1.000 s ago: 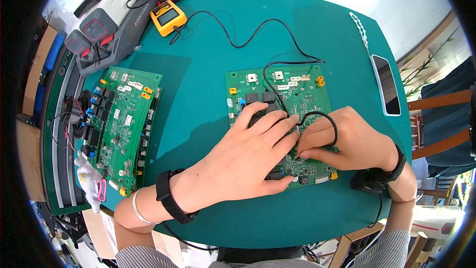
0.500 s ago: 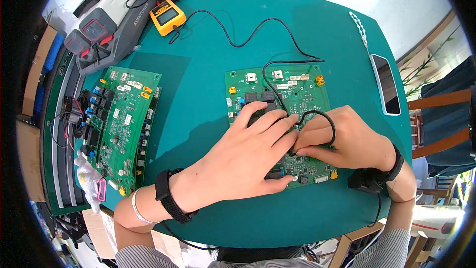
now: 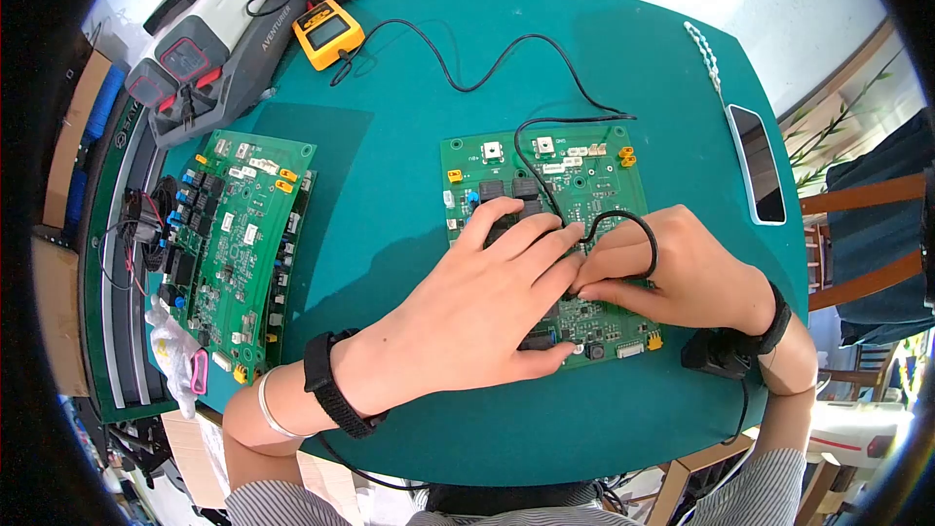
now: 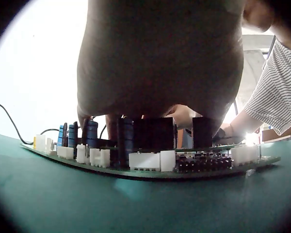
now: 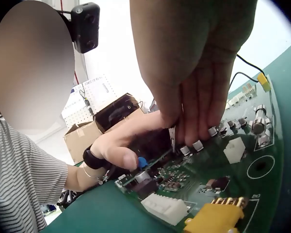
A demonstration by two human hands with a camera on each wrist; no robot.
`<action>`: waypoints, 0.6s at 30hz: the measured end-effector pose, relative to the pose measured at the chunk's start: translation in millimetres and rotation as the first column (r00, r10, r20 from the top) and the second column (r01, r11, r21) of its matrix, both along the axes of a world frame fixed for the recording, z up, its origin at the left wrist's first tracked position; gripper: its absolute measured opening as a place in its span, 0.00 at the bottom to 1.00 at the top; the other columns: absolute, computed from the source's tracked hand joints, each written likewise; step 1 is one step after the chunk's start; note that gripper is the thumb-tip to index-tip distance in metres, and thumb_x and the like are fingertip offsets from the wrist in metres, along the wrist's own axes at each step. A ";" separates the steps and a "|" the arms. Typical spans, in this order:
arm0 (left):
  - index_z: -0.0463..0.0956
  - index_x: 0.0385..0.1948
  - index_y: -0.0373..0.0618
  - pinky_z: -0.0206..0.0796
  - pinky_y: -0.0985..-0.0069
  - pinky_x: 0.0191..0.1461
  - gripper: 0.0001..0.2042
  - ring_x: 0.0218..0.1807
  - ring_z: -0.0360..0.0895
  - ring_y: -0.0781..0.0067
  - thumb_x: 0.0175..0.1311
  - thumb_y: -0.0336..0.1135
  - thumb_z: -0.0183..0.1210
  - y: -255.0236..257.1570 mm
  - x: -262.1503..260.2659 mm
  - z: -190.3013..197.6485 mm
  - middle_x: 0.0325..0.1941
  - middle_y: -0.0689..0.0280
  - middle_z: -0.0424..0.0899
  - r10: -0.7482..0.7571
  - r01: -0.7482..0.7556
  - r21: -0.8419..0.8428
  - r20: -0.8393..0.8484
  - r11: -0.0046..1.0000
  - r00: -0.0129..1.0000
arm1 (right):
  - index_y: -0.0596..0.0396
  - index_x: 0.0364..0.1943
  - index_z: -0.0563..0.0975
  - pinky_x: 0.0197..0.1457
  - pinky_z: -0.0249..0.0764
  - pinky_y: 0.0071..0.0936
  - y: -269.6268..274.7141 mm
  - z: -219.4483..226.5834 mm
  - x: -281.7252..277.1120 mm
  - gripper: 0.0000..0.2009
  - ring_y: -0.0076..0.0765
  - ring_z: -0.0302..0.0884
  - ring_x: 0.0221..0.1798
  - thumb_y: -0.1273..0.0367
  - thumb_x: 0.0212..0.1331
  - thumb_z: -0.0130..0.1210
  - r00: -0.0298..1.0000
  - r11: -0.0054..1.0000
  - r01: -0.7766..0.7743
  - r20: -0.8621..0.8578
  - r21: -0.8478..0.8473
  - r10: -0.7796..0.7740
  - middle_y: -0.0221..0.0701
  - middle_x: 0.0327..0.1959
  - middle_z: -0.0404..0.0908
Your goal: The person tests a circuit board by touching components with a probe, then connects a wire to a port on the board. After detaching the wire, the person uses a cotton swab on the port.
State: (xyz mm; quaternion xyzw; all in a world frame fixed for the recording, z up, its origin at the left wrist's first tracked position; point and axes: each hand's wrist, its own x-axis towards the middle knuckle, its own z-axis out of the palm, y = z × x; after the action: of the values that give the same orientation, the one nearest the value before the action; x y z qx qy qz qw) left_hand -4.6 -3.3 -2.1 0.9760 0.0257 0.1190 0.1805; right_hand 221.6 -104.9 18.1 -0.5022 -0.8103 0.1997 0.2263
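A green circuit board [image 3: 609,190] lies flat on the green table. My left hand [image 3: 477,292] rests spread across it, fingers over the tall black relays [image 3: 492,192]; the left wrist view shows it above white connectors [image 4: 145,160]. From the right, my right hand [image 3: 677,268] pinches the end of a thin black cable [image 3: 526,156] between thumb and fingers, low over the board. The cable loops over those fingers. In the right wrist view a small metal piece [image 5: 172,138] shows at the fingertips; I cannot tell whether it belongs to the cable end.
At the left stands a stack of similar circuit boards [image 3: 243,244]. A yellow meter [image 3: 328,34], joined to the black cable, lies at the back left by a grey and white device [image 3: 214,58]. A phone [image 3: 758,166] with a beaded strap [image 3: 703,58] lies at the right edge.
The right hand's fingertips have shifted slightly left and away from me, closer to the left hand's fingers. The left hand has stayed in place on the board.
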 end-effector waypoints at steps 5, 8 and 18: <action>0.76 0.57 0.36 0.51 0.46 0.80 0.32 0.73 0.68 0.53 0.57 0.52 0.69 0.1 0.0 -0.1 0.70 0.52 0.75 -0.003 0.003 0.002 0.007 1.000 1.000 | 0.50 0.35 0.84 0.34 0.77 0.41 0.1 0.2 -0.3 0.05 0.45 0.85 0.33 0.66 0.63 0.66 1.000 1.000 -0.005 0.013 0.004 0.005 0.34 0.29 0.85; 0.76 0.57 0.36 0.51 0.46 0.80 0.32 0.73 0.68 0.53 0.57 0.52 0.69 0.0 0.1 -0.5 0.70 0.52 0.75 -0.002 0.002 0.003 0.007 1.000 1.000 | 0.50 0.35 0.84 0.34 0.78 0.41 0.1 0.0 -0.3 0.05 0.46 0.85 0.33 0.66 0.62 0.66 1.000 1.000 -0.008 0.015 0.002 0.008 0.34 0.30 0.85; 0.76 0.57 0.36 0.51 0.46 0.80 0.32 0.73 0.69 0.53 0.57 0.52 0.69 -0.1 0.3 -0.2 0.70 0.52 0.75 0.000 0.000 -0.003 0.008 1.000 1.000 | 0.51 0.36 0.84 0.35 0.78 0.42 -0.3 2.6 -1.2 0.05 0.47 0.85 0.34 0.67 0.61 0.67 1.000 1.000 -0.004 0.027 -0.012 0.004 0.35 0.31 0.85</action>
State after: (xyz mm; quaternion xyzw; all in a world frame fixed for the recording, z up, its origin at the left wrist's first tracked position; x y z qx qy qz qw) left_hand -4.3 -3.5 -2.2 0.9752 0.0251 0.1230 0.1822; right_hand 220.4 -105.3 20.7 -0.5046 -0.8131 0.1984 0.2119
